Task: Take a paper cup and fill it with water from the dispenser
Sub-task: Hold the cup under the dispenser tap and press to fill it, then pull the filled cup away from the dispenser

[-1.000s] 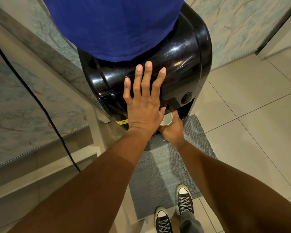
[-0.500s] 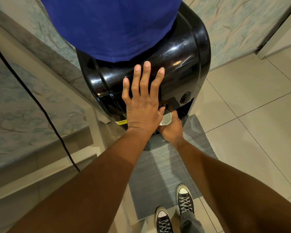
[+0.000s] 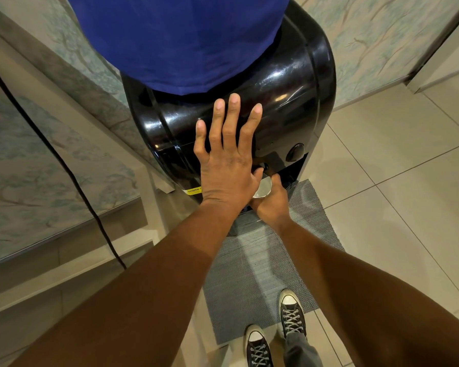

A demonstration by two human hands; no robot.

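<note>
Under the dispenser's spout, my right hand (image 3: 272,205) is holding the paper cup (image 3: 263,188), fingers (image 3: 276,179) curling round its white rim. My left hand (image 3: 227,165) is lying flat on the black dispenser (image 3: 289,102), fingers (image 3: 229,120) spreading wide and gripping nothing, thumb pressing down near the tap just above the cup. I cannot tell whether water is in the cup. A blue cover (image 3: 180,38) is draping the bottle on top. My sneakers (image 3: 290,311) are standing at the edge of a grey mat (image 3: 263,260), and a black cable (image 3: 72,176) is running down the wall to my left.
</note>
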